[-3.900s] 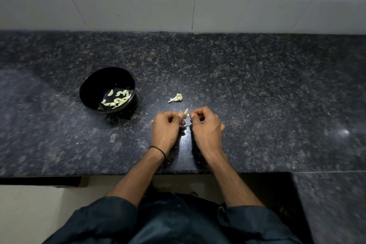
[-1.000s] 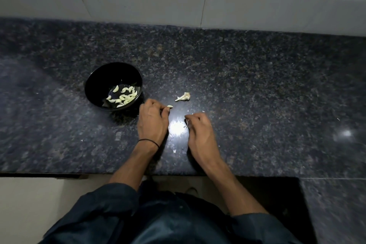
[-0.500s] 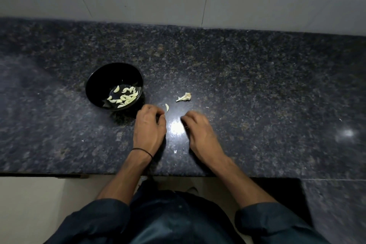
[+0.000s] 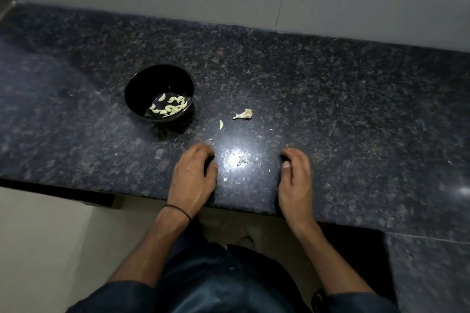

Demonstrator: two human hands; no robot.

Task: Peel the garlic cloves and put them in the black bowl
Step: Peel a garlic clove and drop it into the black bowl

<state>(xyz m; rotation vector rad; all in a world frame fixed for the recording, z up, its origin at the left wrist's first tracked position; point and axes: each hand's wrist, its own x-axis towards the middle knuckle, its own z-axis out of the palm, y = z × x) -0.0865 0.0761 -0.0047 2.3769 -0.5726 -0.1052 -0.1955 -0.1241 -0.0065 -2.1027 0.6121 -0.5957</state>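
While the left hand [image 4: 193, 173] and right hand [image 4: 296, 175] rest apart on the tabletop [image 4: 330, 109], fingers loosely curled and pinching nothing, one peeled garlic clove [image 4: 221, 125] lies just right of the black bowl [image 4: 152, 81], which holds more cloves [image 4: 169, 107].

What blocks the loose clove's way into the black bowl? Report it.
Nothing visible does. The clove lies on the counter just right of the black bowl, beyond the left hand; the garlic stub sits farther right.
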